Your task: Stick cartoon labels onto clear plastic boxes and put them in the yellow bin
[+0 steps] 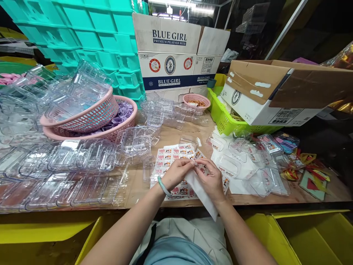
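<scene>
My left hand (178,173), with a pale green bangle on its wrist, and my right hand (211,181) meet fingertip to fingertip above the table. Both are closed in a pinch on the upper end of a white paper strip (203,198), which hangs down towards my lap. What lies right between the fingertips is too small to make out. Beneath the hands are sheets of cartoon cat stickers (166,157), partly covered by them. A clear plastic case (189,141) lies just beyond the sheets, and another clear case (228,165) is right of my right hand.
Stacked clear plastic cases (82,154) fill the left side, beside pink baskets (128,123) with purple pieces. Teal crates (102,40) and a beer carton (168,66) stand behind. At right are a lime green basket (224,121), an open carton (256,99) and stickered cases (268,180).
</scene>
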Action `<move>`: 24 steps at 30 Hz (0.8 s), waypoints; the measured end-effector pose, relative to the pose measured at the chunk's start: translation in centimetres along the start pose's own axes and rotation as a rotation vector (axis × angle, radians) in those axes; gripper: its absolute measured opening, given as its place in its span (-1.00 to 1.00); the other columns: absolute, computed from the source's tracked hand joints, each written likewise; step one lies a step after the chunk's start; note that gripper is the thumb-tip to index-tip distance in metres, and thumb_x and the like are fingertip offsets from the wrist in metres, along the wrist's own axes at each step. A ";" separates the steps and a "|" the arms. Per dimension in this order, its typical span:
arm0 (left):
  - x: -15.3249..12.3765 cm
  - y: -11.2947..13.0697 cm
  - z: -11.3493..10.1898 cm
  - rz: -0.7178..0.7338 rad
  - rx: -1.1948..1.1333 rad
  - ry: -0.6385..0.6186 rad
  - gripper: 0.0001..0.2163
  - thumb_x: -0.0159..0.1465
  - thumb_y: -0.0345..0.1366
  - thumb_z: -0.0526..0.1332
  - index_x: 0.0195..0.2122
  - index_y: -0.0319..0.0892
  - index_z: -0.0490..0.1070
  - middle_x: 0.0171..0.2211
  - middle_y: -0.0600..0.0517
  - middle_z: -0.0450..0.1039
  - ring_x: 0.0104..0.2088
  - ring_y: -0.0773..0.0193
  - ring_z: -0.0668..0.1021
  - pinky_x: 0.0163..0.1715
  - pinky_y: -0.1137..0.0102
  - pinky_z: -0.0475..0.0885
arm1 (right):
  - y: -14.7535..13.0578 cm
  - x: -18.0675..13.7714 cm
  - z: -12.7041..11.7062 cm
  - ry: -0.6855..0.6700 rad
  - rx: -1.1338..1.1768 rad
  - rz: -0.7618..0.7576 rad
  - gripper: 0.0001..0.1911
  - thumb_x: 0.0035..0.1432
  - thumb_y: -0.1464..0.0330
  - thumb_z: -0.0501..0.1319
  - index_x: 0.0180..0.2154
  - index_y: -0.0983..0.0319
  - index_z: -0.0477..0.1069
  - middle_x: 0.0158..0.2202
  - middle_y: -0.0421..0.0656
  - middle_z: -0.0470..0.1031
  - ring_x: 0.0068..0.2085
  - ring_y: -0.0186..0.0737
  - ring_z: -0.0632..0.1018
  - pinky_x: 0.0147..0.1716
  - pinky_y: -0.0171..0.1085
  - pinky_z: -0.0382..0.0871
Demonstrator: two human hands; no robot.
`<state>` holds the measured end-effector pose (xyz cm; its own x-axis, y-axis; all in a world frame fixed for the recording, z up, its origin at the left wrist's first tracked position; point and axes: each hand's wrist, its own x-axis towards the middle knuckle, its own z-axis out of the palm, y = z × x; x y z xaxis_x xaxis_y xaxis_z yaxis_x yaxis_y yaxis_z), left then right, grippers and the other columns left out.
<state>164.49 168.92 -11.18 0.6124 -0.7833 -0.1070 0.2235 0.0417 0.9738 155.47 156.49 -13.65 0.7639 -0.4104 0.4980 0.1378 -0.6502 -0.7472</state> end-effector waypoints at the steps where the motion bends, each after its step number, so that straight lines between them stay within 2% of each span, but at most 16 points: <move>1: 0.0 0.0 0.1 0.022 0.015 0.000 -0.69 0.09 -0.05 0.27 -0.45 -0.24 0.53 -0.52 0.04 0.40 -0.51 0.37 0.31 -0.50 0.47 0.17 | 0.0 -0.1 0.1 0.021 0.000 0.000 -0.88 0.17 0.33 0.21 -0.23 0.15 0.48 -0.21 -0.11 0.52 -0.14 -0.16 0.52 -0.09 -0.15 0.41; 4: 0.1 -0.2 0.1 0.062 0.046 0.000 -0.68 0.09 -0.04 0.28 -0.41 -0.24 0.56 -0.47 0.01 0.45 -0.46 0.34 0.35 -0.47 0.46 0.21 | 0.1 -0.3 0.3 0.044 -0.001 -0.011 -0.86 0.18 0.34 0.20 -0.21 0.16 0.50 -0.19 -0.10 0.53 -0.13 -0.16 0.53 -0.06 -0.14 0.41; 9: 0.2 -0.6 -0.3 -0.013 0.073 -0.036 -0.63 0.13 0.01 0.22 -0.44 -0.26 0.52 -0.60 0.08 0.34 -0.60 0.43 0.23 -0.59 0.48 0.08 | 0.8 -0.4 0.3 0.086 0.062 0.084 -0.82 0.22 0.30 0.16 -0.26 0.19 0.52 -0.25 -0.11 0.56 -0.20 -0.17 0.56 -0.13 -0.17 0.43; 13: 0.1 -0.2 -0.3 -0.007 0.116 0.001 -0.63 0.15 -0.01 0.20 -0.45 -0.28 0.51 -0.61 0.09 0.33 -0.61 0.43 0.24 -0.58 0.48 0.12 | 1.0 -0.3 0.3 0.003 0.109 0.080 -0.77 0.11 0.25 0.27 -0.18 0.17 0.49 -0.18 -0.12 0.54 -0.13 -0.14 0.54 -0.08 -0.17 0.41; 15: 0.0 -0.1 -0.2 0.021 0.143 0.004 -0.65 0.16 -0.05 0.19 -0.43 -0.29 0.54 -0.58 0.06 0.40 -0.56 0.40 0.31 -0.52 0.47 0.19 | 0.9 -0.4 0.4 -0.010 0.087 0.051 -0.77 0.09 0.27 0.29 -0.17 0.16 0.49 -0.18 -0.13 0.53 -0.13 -0.15 0.53 -0.08 -0.18 0.40; 18: 0.0 0.0 0.1 0.105 0.170 -0.024 -0.71 0.16 -0.13 0.22 -0.32 -0.27 0.57 -0.41 -0.02 0.53 -0.40 0.29 0.46 -0.35 0.44 0.32 | 0.7 -0.5 0.7 0.056 0.078 0.049 -0.86 0.16 0.29 0.23 -0.24 0.16 0.50 -0.25 -0.14 0.53 -0.18 -0.18 0.54 -0.13 -0.20 0.41; 20: 0.1 -0.2 0.2 0.161 0.200 -0.008 -0.72 0.16 -0.16 0.22 -0.25 -0.26 0.58 -0.33 -0.06 0.57 -0.30 0.22 0.51 -0.26 0.41 0.36 | 0.6 -0.6 1.0 0.080 0.101 0.061 -0.85 0.16 0.30 0.22 -0.23 0.16 0.51 -0.24 -0.13 0.54 -0.18 -0.18 0.54 -0.11 -0.20 0.41; 24: 0.3 -0.3 0.2 0.218 0.288 0.065 -0.72 0.20 -0.18 0.18 -0.25 -0.23 0.59 -0.31 -0.06 0.60 -0.27 0.19 0.55 -0.21 0.39 0.39 | 0.9 -0.8 1.5 0.053 0.219 0.129 -0.79 0.17 0.28 0.21 -0.15 0.14 0.53 -0.14 -0.12 0.56 -0.11 -0.15 0.54 -0.08 -0.18 0.41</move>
<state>164.42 168.53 -11.49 0.6713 -0.7336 0.1056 -0.1347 0.0194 0.9907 155.89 157.19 -15.35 0.7506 -0.5176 0.4107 0.1791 -0.4390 -0.8805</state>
